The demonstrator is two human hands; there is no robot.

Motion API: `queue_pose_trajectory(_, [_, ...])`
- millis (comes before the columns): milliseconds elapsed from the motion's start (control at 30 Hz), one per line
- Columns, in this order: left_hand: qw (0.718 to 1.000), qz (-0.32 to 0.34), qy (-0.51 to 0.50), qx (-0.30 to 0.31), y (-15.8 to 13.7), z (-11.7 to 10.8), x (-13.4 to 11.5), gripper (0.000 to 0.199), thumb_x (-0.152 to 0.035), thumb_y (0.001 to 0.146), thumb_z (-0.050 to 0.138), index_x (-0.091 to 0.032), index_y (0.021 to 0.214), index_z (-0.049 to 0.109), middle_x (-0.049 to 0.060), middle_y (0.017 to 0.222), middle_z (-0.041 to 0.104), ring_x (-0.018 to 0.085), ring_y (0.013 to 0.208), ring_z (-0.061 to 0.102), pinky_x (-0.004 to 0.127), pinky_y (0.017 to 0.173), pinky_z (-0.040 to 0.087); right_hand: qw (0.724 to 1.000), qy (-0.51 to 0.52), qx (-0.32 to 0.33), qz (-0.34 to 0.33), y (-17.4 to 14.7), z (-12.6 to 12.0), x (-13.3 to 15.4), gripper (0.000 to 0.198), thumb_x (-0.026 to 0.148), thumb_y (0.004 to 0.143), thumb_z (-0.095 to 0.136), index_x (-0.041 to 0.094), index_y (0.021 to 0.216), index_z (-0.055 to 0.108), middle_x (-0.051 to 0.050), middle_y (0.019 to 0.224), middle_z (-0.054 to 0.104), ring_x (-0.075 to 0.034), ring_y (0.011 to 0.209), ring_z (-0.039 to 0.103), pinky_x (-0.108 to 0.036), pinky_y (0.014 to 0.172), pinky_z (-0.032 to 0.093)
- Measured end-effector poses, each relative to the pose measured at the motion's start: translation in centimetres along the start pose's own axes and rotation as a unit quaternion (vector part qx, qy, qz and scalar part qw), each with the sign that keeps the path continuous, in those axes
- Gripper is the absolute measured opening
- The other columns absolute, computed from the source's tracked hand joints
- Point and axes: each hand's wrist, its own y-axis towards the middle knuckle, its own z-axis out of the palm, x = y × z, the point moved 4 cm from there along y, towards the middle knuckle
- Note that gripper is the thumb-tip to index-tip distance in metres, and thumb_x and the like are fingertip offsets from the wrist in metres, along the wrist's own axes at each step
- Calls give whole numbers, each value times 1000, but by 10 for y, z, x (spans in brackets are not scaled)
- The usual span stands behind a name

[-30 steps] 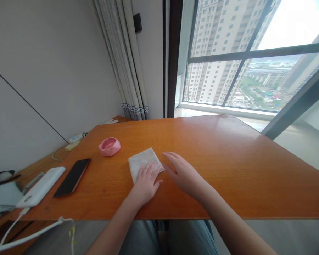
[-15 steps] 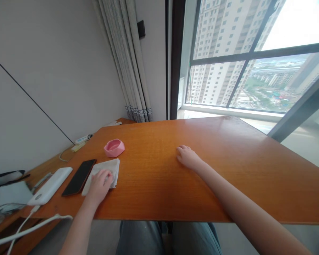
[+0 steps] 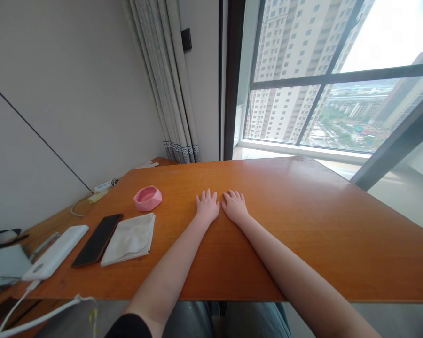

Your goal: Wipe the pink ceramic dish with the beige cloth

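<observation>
My left hand (image 3: 207,207) lies flat on the wooden table (image 3: 303,234), fingers spread and pointing away from me. Close beside it, my right hand (image 3: 234,206) rests palm down with its fingers apart. Neither one holds anything, and the thumbs are nearly touching. To the left of my hands lies a folded pale cloth (image 3: 129,238). A pink faceted bowl (image 3: 148,199) sits just beyond the cloth.
Left of the cloth lies a black phone (image 3: 97,240), then a white power bank (image 3: 55,251) with a white cable (image 3: 38,319) hanging past the table's front edge. A power strip (image 3: 104,186) is by the wall. A large window (image 3: 313,112) stands behind.
My left hand has left the cloth and moved right to the table's middle, spreading its fingers. The right hand has shifted slightly left. The cloth stays on the table, lying flat.
</observation>
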Motion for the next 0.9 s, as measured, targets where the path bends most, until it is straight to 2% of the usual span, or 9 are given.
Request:
queue_pose_trajectory(67, [1000, 21, -13, -10, 4, 12, 1, 52, -39, 93, 30, -18, 140, 38, 13, 151, 30, 30, 140, 25, 54, 112, 18, 1000, 4, 7, -1, 1, 1, -2, 41, 34, 91, 38, 18, 125, 54, -14, 139, 45, -29, 131, 33, -47, 108, 19])
queue_pose_trajectory(167, [999, 45, -25, -4, 6, 19, 6, 53, -43, 92, 31, -20, 139, 39, 11, 151, 32, 28, 139, 26, 51, 113, 19, 1000, 2, 9, 5, 4, 1, -3, 40, 33, 91, 38, 18, 125, 54, -14, 139, 45, -30, 131, 33, -48, 108, 19])
queue_pose_trajectory(367, [999, 35, -24, -13, 7, 15, 6, 52, -40, 91, 33, -17, 138, 42, 13, 150, 33, 30, 139, 27, 52, 113, 19, 1000, 1, 21, -1, 5, 1, -2, 41, 32, 91, 37, 17, 125, 54, -14, 140, 45, -30, 131, 33, -49, 109, 20])
queue_pose_trajectory(667, [999, 41, -17, -26, 7, 19, 5, 51, -41, 92, 35, -19, 137, 43, 12, 148, 36, 28, 137, 30, 50, 112, 22, 999, 0, 36, -4, 5, 0, -3, 42, 33, 92, 36, 18, 128, 52, -14, 141, 43, -30, 133, 31, -50, 108, 20])
queue_pose_trajectory(800, [994, 90, 4, -60, 7, -4, 18, 42, -39, 91, 38, -18, 121, 57, 12, 137, 50, 26, 126, 44, 45, 108, 31, 999, -3, 38, -7, 5, -1, -5, 42, 34, 92, 36, 20, 128, 51, -13, 142, 42, -29, 133, 31, -49, 109, 20])
queue_pose_trajectory(833, [993, 82, 13, -89, 6, -15, 30, 38, -37, 91, 38, -17, 113, 61, 13, 134, 52, 26, 125, 46, 46, 108, 30, 999, -2, 40, -8, 5, -1, -5, 42, 34, 92, 37, 20, 128, 51, -13, 142, 42, -29, 133, 31, -49, 109, 20])
queue_pose_trajectory(900, [983, 13, 37, -181, 0, -41, 63, 35, -33, 90, 39, -16, 111, 61, 14, 138, 47, 28, 129, 40, 52, 111, 22, 999, -1, 42, -10, 5, -1, -6, 42, 35, 92, 37, 19, 128, 51, -13, 142, 42, -29, 133, 31, -48, 109, 20])
